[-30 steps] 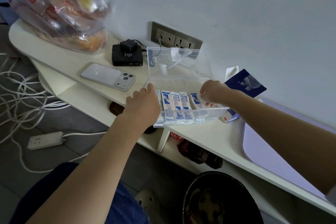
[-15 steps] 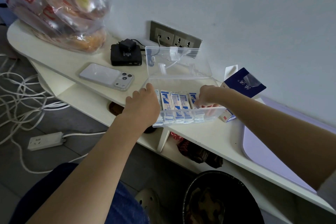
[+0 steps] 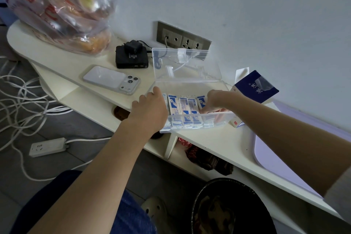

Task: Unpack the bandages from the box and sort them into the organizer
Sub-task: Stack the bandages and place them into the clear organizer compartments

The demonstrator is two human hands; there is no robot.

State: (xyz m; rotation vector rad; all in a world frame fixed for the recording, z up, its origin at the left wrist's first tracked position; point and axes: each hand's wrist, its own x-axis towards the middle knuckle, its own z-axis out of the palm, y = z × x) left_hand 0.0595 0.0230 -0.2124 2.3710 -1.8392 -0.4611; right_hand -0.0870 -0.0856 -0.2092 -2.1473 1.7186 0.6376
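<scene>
Organizer [image 3: 190,82] is found at centre frame on the white shelf [image 3: 209,144], with its clear lid [image 3: 186,64] thrown back toward the top of the frame. The organizer's long axis runs left to right across the picture. Bandages [image 3: 183,107] are packed inside as a row along that axis. Each wrapped strip is laid with its own length running from the far side toward the lower edge of the frame. The strips lie side by side and fill the left and middle part.

Left hand [image 3: 150,109] is set on the left end of the organizer, back of the hand toward the camera, fingers curled down over that end. The container is judged to be steadied by it. Right hand [image 3: 215,100] is reached in from the right, with its fingers dipped into the right end just beside the last strip of the row. The fingertips are seen only dimly through the clear front side, so whether a bandage is pinched cannot be told.

The hands are held apart, one at each end, with the row between them.

Box [image 3: 254,87], dark blue, is propped up and to the right of the organizer, near the right hand. That hand is therefore the nearer one for any fetch from it. Free room is judged to lie at the right end, under the same hand.
</scene>
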